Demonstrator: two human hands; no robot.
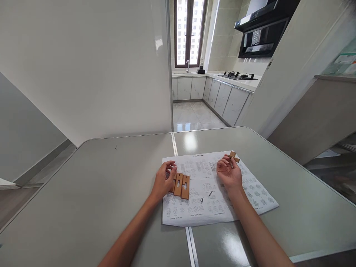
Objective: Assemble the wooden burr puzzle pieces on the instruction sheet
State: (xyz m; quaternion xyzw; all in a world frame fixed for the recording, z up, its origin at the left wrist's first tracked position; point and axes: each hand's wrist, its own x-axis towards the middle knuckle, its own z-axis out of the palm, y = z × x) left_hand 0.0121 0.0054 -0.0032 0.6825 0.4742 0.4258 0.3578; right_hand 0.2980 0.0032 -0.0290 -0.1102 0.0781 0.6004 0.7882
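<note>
My right hand (230,173) is raised over the right part of a printed sheet (200,218), palm partly turned up. Its thumb and fingers pinch wooden puzzle pieces (233,155) that look crossed over one another. On the sheet's left part, flat wooden pieces (185,187) with cut-out slots lie side by side, and one carries a printed "2". Beside them, my left hand (164,180) has loosely curved fingers, with a gap between thumb and fingertips. It partly hides the leftmost piece, and whether it touches that piece is unclear.
The sheet, covered in small diagrams, lies across the metal seam (191,246) of a glossy grey table (111,185). A white wall (97,66) rises behind the table's left part. Beyond the far edge is a kitchen with a counter, stove (237,76) and window.
</note>
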